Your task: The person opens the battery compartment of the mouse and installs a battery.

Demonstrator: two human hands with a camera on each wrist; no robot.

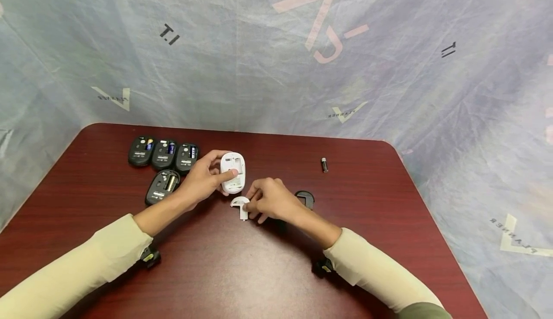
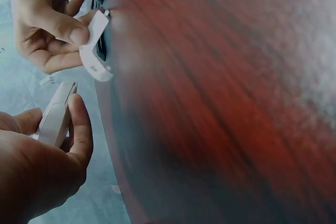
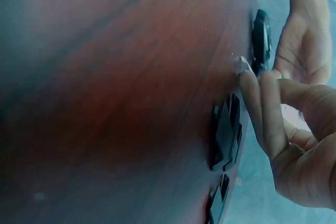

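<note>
My left hand (image 1: 203, 180) grips a white computer mouse (image 1: 234, 184) above the table, its underside turned up toward me and the battery bay uncovered. The thumb lies across that underside, and no battery shows in the visible part of the bay. Close by on the right, my right hand (image 1: 273, 199) pinches a white battery cover (image 1: 239, 201) by its narrow tongue. In the left wrist view this cover (image 2: 89, 56) is apart from the mouse (image 2: 53, 121), its curved end hanging down.
Black mice, among them one mouse (image 1: 162, 188) nearest my left forearm, lie bottom up at left with batteries in their bays. A black battery cover (image 1: 305, 197) lies beyond my right wrist, partly hidden. One loose battery (image 1: 324, 165) lies farther right on the reddish table (image 1: 242, 271).
</note>
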